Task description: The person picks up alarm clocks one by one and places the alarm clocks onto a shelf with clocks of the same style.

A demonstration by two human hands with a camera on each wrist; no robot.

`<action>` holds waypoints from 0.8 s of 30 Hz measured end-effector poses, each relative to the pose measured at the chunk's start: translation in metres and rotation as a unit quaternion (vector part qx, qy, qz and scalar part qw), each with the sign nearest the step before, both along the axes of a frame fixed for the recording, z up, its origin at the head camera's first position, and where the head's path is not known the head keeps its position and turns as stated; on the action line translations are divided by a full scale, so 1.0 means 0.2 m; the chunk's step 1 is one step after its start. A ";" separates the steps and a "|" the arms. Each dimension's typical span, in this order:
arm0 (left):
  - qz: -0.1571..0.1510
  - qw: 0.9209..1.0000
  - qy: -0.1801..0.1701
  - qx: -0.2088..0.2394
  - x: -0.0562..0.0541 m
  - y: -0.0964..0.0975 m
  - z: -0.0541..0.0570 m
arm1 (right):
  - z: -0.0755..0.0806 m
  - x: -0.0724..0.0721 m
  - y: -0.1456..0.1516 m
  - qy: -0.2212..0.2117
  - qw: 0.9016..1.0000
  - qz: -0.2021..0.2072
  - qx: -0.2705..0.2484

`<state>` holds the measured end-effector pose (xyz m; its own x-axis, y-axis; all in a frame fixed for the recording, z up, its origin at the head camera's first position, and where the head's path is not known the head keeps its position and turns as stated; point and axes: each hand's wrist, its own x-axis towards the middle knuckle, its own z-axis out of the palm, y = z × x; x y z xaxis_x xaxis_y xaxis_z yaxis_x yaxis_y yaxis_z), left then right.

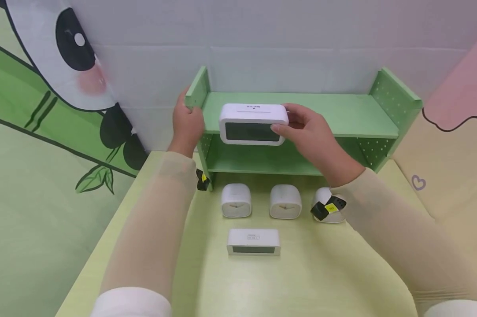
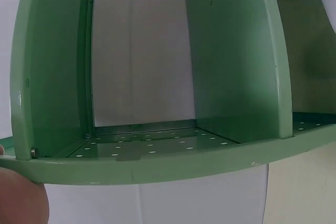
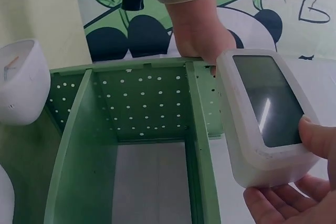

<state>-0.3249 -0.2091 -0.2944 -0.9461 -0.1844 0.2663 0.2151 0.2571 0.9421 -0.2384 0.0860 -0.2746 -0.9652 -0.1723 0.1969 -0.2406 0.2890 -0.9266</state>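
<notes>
In the head view, my right hand (image 1: 311, 134) grips a white digital clock (image 1: 254, 113) by its right end, thumb on the front and fingers behind. The clock, its dark screen facing me, is held in front of the upper board of a green two-tier shelf (image 1: 301, 112). The right wrist view shows the same digital clock (image 3: 268, 108) beside the shelf's edge. My left hand (image 1: 187, 123) grips the shelf's left side panel, thumb on its front edge. Only part of that thumb (image 2: 21, 198) appears in the left wrist view.
Under the shelf's front stand three white rounded clocks with hands: a left one (image 1: 236, 200), a middle one (image 1: 285, 201) and a right one (image 1: 321, 196), partly hidden by my right wrist. A second digital clock (image 1: 253, 242) lies nearer on the pale table (image 1: 238, 290).
</notes>
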 end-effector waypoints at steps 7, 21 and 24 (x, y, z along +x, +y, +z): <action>0.003 1.000 0.003 -0.014 0.00 0.00 0.01 | 0.07 -0.11 -0.05 -0.006 0.998 -0.011 0.054; 0.009 1.000 -0.006 -0.014 0.01 0.00 0.01 | 0.18 -0.36 -0.12 -0.017 0.995 -0.033 0.091; 0.004 1.000 -0.001 -0.010 0.01 0.01 0.00 | 0.18 -0.40 -0.12 -0.018 0.994 -0.025 0.101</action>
<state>-0.3225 -0.2064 -0.2940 -0.9452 -0.1861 0.2684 0.2115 0.2775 0.9372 -0.3178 0.0618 -0.2382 -0.9794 -0.1562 0.1276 -0.1882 0.4804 -0.8566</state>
